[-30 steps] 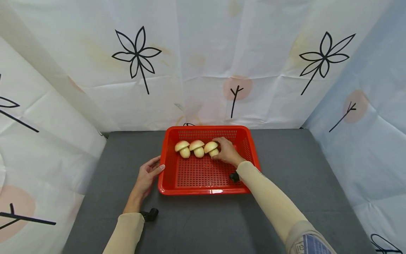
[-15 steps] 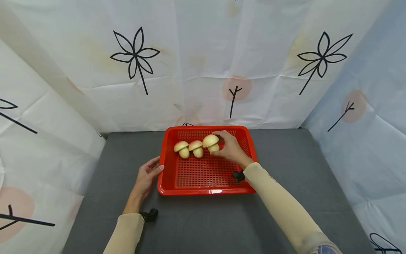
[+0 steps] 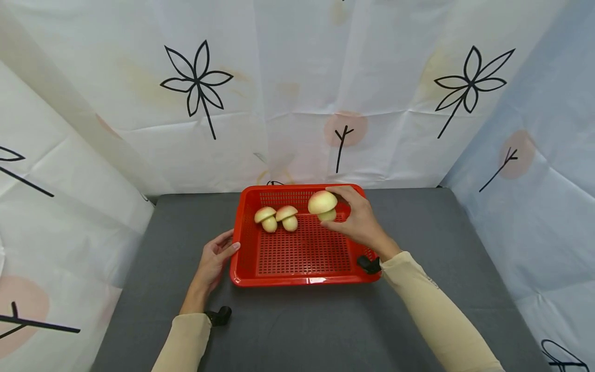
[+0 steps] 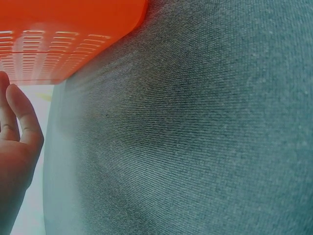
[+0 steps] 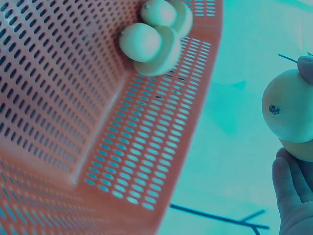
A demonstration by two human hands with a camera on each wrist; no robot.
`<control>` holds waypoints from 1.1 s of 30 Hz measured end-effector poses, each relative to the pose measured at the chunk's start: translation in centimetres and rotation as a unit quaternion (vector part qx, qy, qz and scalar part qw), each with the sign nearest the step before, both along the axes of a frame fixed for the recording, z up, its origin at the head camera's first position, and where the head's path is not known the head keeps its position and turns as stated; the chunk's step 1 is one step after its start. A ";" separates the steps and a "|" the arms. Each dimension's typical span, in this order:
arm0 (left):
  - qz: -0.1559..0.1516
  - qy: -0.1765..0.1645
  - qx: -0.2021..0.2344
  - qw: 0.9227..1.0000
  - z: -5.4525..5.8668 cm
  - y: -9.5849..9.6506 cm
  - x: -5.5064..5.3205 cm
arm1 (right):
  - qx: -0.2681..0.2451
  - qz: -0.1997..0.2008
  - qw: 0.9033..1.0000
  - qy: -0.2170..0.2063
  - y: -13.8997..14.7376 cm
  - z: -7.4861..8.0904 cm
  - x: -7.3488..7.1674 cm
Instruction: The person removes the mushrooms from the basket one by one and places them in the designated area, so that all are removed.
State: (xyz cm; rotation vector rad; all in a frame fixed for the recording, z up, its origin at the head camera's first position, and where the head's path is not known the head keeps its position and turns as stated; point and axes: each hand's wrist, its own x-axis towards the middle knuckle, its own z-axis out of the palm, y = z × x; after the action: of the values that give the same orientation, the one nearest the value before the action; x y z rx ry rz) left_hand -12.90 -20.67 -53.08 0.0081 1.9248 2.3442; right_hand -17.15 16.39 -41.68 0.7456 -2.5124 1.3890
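A red plastic basket [image 3: 302, 258] with slotted walls rests on the grey tabletop. My left hand [image 3: 215, 261] holds its left rim, thumb over the edge and fingers along the outside; in the left wrist view those fingers [image 4: 29, 122] show beside the wall. My right hand [image 3: 361, 222] grips a pale yellow toy mushroom [image 3: 322, 202] with a reddish cap top, thumb below and fingers above, over the basket's right half. In the right wrist view this mushroom [image 5: 283, 107] is away from the basket wall. Two similar mushrooms [image 3: 266, 217] [image 3: 287, 217] stand side by side inside at the back left.
Grey cloth [image 3: 288, 330] covers the table on all sides of the basket. White fabric walls [image 3: 297, 93] with flower and twig drawings stand behind it and at both sides. A thin black wire [image 3: 274, 182] shows behind the basket.
My right hand has lifted the rightmost mushroom out of the row and carried it up and to the right. The left hand and the basket keep their place.
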 end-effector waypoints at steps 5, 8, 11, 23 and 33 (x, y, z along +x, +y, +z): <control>-0.003 -0.003 -0.004 1.000 0.0 0.0 0.1 | -0.010 -0.008 1.000 0.028 1.6 1.0 1.0; -0.002 -0.006 -0.007 1.000 0.0 0.0 0.1 | -0.018 -0.014 0.999 0.042 2.6 1.5 1.4; 0.000 -0.009 -0.010 1.000 0.0 -0.1 0.1 | -0.028 -0.023 0.998 0.050 3.4 2.5 2.0; 0.000 -0.009 -0.011 1.000 0.0 -0.1 0.1 | -0.040 -0.099 0.994 0.030 8.0 2.7 2.6; 0.000 -0.010 -0.011 1.000 0.0 -0.1 0.0 | -0.018 -0.154 0.986 -0.070 12.6 -1.6 0.7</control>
State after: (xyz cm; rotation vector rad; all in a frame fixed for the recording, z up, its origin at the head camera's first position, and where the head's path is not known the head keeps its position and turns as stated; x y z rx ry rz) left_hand -12.93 -20.72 -53.11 -0.0150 1.9405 2.3145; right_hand -16.44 29.04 -43.26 0.2454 -2.5604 1.4117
